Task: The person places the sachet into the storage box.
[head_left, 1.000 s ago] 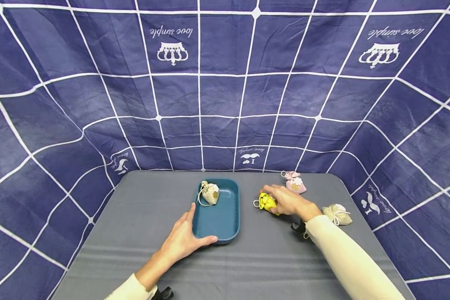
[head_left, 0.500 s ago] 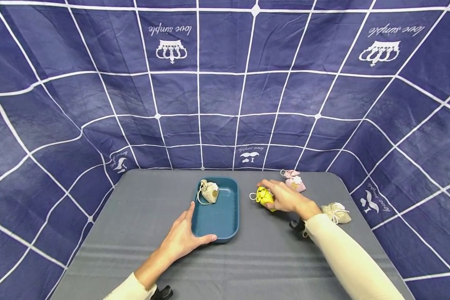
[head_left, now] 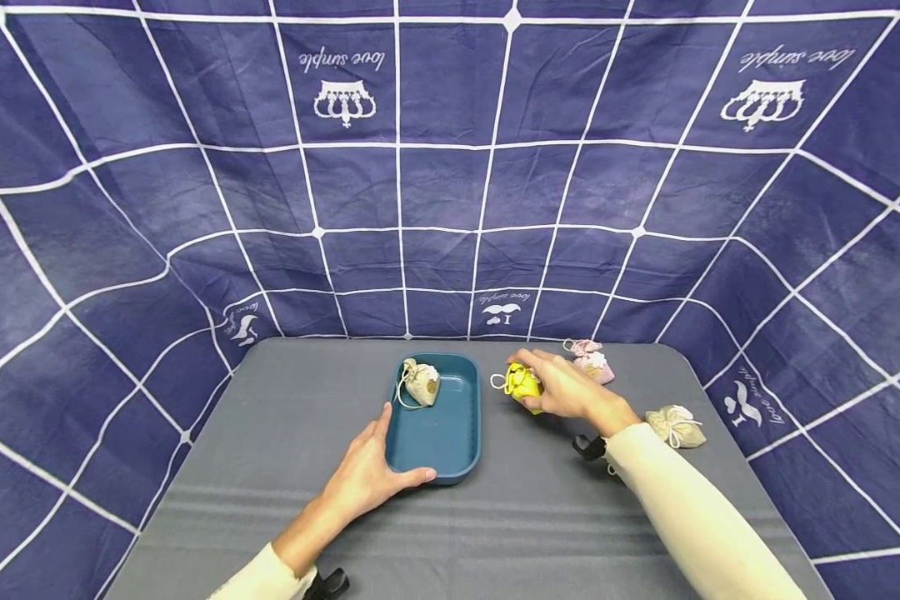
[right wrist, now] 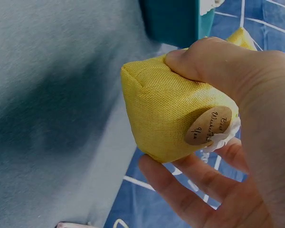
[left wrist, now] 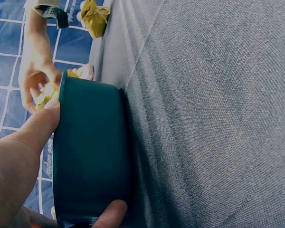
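Note:
A blue rectangular tray [head_left: 435,433] stands on the table with a beige drawstring pouch [head_left: 423,383] inside, near its far left corner. At the tray's near left corner, my left hand [head_left: 360,475] spreads its straight thumb and fingers along the walls. In the left wrist view the thumb [left wrist: 45,116] touches the rim. To the tray's right, my right hand [head_left: 562,385] holds a yellow drawstring pouch [right wrist: 171,109] between thumb and fingers. Its cord loop points toward the tray. A round brown label and a white flower show on the pouch in the right wrist view.
Behind the right hand lies a pink pouch [head_left: 594,367] near the far table edge. Another beige pouch [head_left: 675,427] is beside the right forearm. The grey table [head_left: 300,400] is enclosed by a blue cloth [head_left: 442,192] with white lines.
My right hand has carried the yellow pouch left and slightly away from me, closer to the tray. The left hand and the tray have stayed in place.

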Demonstrator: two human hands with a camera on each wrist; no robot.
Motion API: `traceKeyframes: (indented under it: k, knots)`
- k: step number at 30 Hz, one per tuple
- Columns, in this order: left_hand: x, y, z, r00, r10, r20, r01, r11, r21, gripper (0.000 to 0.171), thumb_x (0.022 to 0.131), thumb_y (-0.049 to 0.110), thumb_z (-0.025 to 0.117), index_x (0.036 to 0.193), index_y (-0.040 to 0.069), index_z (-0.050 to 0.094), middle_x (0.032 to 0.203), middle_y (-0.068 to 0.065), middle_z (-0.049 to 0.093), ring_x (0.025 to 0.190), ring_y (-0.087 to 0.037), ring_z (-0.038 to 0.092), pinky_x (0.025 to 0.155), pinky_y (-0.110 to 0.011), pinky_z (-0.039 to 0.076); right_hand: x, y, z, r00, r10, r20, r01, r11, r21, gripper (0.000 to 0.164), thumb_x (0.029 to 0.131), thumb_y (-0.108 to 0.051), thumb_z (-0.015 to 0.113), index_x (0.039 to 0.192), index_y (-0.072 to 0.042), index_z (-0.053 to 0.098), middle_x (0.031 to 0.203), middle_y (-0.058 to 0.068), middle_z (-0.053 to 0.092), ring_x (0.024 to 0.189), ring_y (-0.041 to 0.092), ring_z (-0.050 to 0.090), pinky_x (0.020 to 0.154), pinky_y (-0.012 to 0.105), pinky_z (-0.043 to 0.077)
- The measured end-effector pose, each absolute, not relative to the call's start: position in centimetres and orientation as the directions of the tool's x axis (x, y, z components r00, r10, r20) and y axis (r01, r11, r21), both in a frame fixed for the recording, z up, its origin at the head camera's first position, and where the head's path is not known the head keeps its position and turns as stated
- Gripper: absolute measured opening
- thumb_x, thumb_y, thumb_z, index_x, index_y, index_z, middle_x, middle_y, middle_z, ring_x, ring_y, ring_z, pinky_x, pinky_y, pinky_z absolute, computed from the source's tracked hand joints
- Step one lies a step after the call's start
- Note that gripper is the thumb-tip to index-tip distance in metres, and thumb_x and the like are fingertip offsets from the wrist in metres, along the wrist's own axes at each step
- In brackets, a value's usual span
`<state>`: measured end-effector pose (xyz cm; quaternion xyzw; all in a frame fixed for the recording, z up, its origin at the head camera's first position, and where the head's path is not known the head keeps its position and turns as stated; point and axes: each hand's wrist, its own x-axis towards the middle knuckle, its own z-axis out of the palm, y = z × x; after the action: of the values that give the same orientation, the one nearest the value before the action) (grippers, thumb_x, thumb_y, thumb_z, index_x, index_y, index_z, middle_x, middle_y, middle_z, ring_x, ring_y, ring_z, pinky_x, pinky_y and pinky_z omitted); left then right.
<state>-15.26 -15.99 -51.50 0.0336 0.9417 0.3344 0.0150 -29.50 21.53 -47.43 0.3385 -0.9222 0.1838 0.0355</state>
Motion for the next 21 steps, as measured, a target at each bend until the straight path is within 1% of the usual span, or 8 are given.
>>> traceKeyframes:
  k: [5,7,13,19,21]
  knots:
    - [-15.0,-15.7,-51.5,-0.997,0.077,0.001,0.06,0.768,0.638,0.151,0.077,0.068,0.104,0.182,-0.006,0.025,0.172,-0.031,0.056,0.157,-0.049,0.061,0.126,-0.065,0.055,-29.4,20.5,-46.5,-0.78,-0.596,0.191,-0.624,0.713,-0.32,0.069,0.09,-0.016,0.099,0.15,-0.02,0.066,0.131,0.01,0.078,0.097,0.019,0.071,0.084,0.041,0.063]
    - [-14.9,-15.6,-51.5,-0.997,0.076,0.001,0.059,0.767,0.639,0.151,0.077,0.068,0.104,0.182,-0.007,0.025,0.172,-0.033,0.056,0.156,-0.05,0.061,0.125,-0.065,0.055,-29.4,20.1,-46.2,-0.787,-0.589,0.183,-0.614,0.72,-0.325,0.069,0.09,-0.017,0.099,0.151,-0.022,0.066,0.13,0.009,0.078,0.097,0.019,0.07,0.082,0.039,0.062]
    - [-14.8,-15.5,-51.5,-0.997,0.072,0.011,0.062,0.771,0.634,0.15,0.077,0.066,0.105,0.181,-0.008,0.027,0.171,-0.033,0.057,0.155,-0.05,0.063,0.125,-0.065,0.056,-29.4,18.8,-45.4,-0.786,-0.591,0.179,-0.614,0.717,-0.331,0.067,0.092,-0.018,0.097,0.151,-0.023,0.065,0.131,0.008,0.078,0.099,0.02,0.07,0.084,0.038,0.061]
    - [-15.1,-15.4,-51.3,-0.997,0.078,0.024,0.076,0.774,0.628,0.149,0.077,0.066,0.105,0.181,-0.009,0.027,0.17,-0.034,0.057,0.153,-0.05,0.064,0.124,-0.065,0.056,-29.6,17.4,-44.9,-0.783,-0.592,0.191,-0.619,0.715,-0.324,0.068,0.092,-0.021,0.097,0.152,-0.025,0.066,0.131,0.007,0.076,0.095,0.02,0.069,0.08,0.037,0.06]
    - [-15.1,-15.4,-51.3,-0.997,0.078,0.022,0.074,0.776,0.626,0.15,0.077,0.066,0.104,0.181,-0.009,0.027,0.17,-0.034,0.057,0.153,-0.05,0.064,0.124,-0.065,0.056,-29.6,16.9,-44.7,-0.779,-0.596,0.197,-0.625,0.71,-0.325,0.068,0.092,-0.021,0.097,0.152,-0.025,0.066,0.133,0.007,0.076,0.096,0.019,0.07,0.082,0.038,0.06]
